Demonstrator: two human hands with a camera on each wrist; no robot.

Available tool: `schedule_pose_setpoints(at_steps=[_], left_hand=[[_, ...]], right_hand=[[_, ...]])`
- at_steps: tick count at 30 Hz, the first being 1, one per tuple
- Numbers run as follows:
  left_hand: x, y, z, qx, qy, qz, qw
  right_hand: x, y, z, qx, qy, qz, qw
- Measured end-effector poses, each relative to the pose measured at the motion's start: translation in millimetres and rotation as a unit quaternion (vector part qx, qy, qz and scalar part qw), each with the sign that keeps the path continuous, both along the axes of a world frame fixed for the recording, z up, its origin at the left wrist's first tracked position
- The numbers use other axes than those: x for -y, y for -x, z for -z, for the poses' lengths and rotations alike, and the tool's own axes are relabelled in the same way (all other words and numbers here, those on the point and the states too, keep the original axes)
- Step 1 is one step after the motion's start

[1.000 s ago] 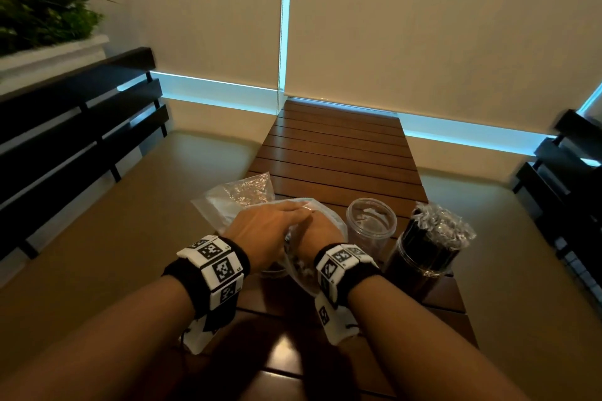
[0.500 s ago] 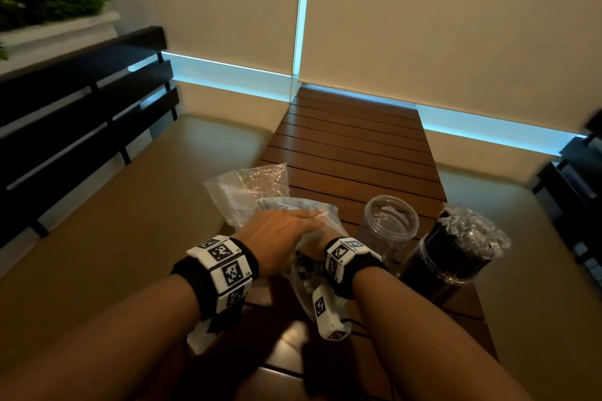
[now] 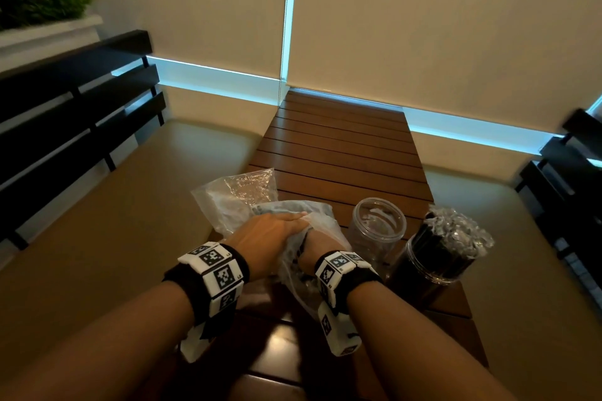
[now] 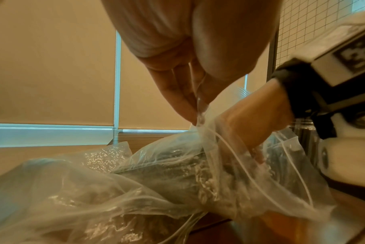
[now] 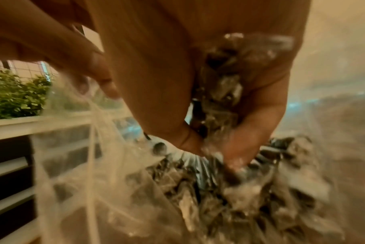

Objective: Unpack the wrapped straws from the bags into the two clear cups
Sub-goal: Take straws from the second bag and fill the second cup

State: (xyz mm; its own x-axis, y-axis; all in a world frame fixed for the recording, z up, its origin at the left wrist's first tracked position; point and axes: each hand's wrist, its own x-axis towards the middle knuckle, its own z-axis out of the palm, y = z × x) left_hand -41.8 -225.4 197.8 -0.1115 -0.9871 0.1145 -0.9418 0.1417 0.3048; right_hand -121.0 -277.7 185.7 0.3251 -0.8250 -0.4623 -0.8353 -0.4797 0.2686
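Note:
A clear plastic bag (image 3: 321, 221) of black wrapped straws lies on the wooden table (image 3: 342, 153). My left hand (image 3: 277, 234) pinches the bag's upper rim (image 4: 200, 115) and holds its mouth up. My right hand (image 3: 312, 246) is inside the bag, wrist-deep. In the right wrist view its fingers (image 5: 258, 118) and thumb curl round a bundle of wrapped straws (image 5: 217, 92). To the right stands an empty clear cup (image 3: 379, 228). Beside that, a second clear cup (image 3: 446, 257) is packed with upright black straws.
Another clear bag (image 3: 234, 195) lies behind and left of the one I hold. Beige bench seats (image 3: 107, 221) with black slatted backs (image 3: 75, 114) flank the narrow table. A planter (image 3: 39, 0) sits at the far left. Bare table slats run to the window blinds.
My right hand has pushed deeper into the bag and closed round straws. The left hand has kept its pinch on the rim. The view has shifted slightly.

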Motion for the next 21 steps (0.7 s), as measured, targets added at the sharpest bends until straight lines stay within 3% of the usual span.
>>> schedule_pose_setpoints(at_steps=[2,4,5,6,7,8,9,11,17,21], left_hand=[[3.5,3.4,1.3,-0.014,0.009,-0.007,1.0],[5.9,8.0,3.4,-0.031,0.019,-0.011,0.999],[6.8,10.8,4.3,-0.039,0.028,-0.008,0.999],[7.8,13.4,4.6,-0.046,0.036,-0.003,0.998],[8.5,16.2,4.3,-0.051,0.041,0.001,0.998],[9.2,18.8,4.2,-0.056,0.04,0.0,0.998],[9.9,21.5,3.6,-0.058,0.039,-0.005,0.998],[11.6,25.4,3.8,-0.05,0.042,-0.017,0.998],[9.0,31.9,1.1,-0.081,0.061,-0.032,0.994],[6.9,36.9,-1.1,-0.062,0.053,-0.065,0.995]], right_hand=[[14.8,29.6,3.9,0.134,-0.049,-0.003,0.99],[-1.4,15.6,2.7,0.025,-0.01,-0.011,1.0],[-6.9,12.7,-5.7,0.002,-0.129,0.04,0.991],[-5.6,14.9,-6.2,0.007,-0.111,0.012,0.994],[-5.5,20.8,-13.6,0.027,-0.158,0.034,0.986],[-4.6,26.3,-11.7,0.001,-0.086,0.01,0.996],[8.1,38.1,-16.1,0.11,-0.008,-0.019,0.994],[20.3,71.3,-30.7,0.183,-0.026,-0.005,0.983],[16.1,92.7,-42.6,0.154,-0.008,-0.02,0.988],[7.2,111.8,-75.0,0.111,0.003,-0.064,0.992]])
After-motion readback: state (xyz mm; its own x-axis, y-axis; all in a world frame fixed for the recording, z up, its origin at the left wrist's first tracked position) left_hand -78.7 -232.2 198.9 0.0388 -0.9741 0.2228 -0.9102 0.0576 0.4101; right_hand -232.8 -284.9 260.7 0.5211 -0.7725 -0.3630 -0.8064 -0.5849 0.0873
